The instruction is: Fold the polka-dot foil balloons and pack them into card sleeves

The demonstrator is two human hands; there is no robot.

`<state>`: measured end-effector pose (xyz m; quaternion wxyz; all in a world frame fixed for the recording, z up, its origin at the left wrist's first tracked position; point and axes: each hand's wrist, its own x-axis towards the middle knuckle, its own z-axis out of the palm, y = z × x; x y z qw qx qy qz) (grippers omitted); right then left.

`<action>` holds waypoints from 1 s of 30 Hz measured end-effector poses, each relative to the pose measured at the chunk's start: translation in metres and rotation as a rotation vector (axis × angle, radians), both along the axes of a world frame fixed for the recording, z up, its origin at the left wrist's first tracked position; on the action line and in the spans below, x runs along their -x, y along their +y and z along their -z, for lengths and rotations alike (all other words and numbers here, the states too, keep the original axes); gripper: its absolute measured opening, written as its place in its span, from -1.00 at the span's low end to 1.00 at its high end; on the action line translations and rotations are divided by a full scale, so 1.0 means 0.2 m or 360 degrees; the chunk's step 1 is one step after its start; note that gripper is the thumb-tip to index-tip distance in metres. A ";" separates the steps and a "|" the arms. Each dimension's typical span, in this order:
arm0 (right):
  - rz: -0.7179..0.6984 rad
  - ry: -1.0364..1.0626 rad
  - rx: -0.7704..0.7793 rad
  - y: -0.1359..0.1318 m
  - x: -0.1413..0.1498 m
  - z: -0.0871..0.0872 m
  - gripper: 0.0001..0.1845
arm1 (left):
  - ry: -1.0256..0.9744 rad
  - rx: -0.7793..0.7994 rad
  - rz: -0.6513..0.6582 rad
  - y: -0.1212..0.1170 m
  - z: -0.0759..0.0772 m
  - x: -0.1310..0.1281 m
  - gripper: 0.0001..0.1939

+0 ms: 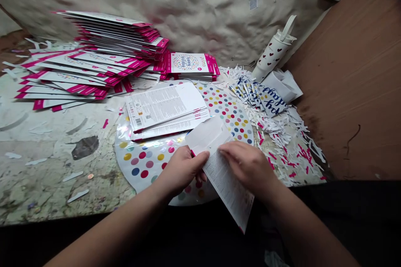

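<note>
A white printed paper envelope (230,192) with pink edges and its plain flap (206,135) raised is held at a slant in front of me. My left hand (186,167) grips its left edge, thumb on top and fingers curled underneath. At the opposite edge, my right hand (247,164) has its fingers bent together near the base of the flap; what they pinch is partly hidden. Just beyond lies a stack of similar envelopes (164,110), printed side up. The stack rests on a round white sheet with coloured dots (150,162).
Tall piles of pink-edged packets (115,35) stand at the back left, with a smaller pile (191,62) beside them. At right are folded dotted pieces with blue lettering (266,98), a white tumbler with hearts (272,54) and scattered paper strips (288,146). A brown panel (351,91) borders the table.
</note>
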<state>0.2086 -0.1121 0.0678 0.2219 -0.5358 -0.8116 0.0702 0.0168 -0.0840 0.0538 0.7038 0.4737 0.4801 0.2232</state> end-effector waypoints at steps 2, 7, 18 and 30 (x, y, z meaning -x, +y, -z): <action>-0.0043 -0.0030 -0.0059 -0.02 0.09 0.00 -0.76 | 0.0030 -0.0032 0.0043 0.00 0.00 -0.02 -0.64; -0.0082 -0.0393 -0.0182 -0.01 0.16 -0.04 -0.77 | 0.0061 -0.0069 0.0102 -0.02 -0.02 -0.03 -0.61; 0.0478 -0.0861 -0.0157 0.11 -0.05 -0.05 -0.83 | 0.0131 0.0000 0.0131 -0.02 -0.02 0.00 -0.61; -0.0028 -0.0409 0.0083 -0.06 0.11 -0.04 -0.76 | -0.0014 0.0057 0.0213 -0.04 -0.02 -0.10 -0.64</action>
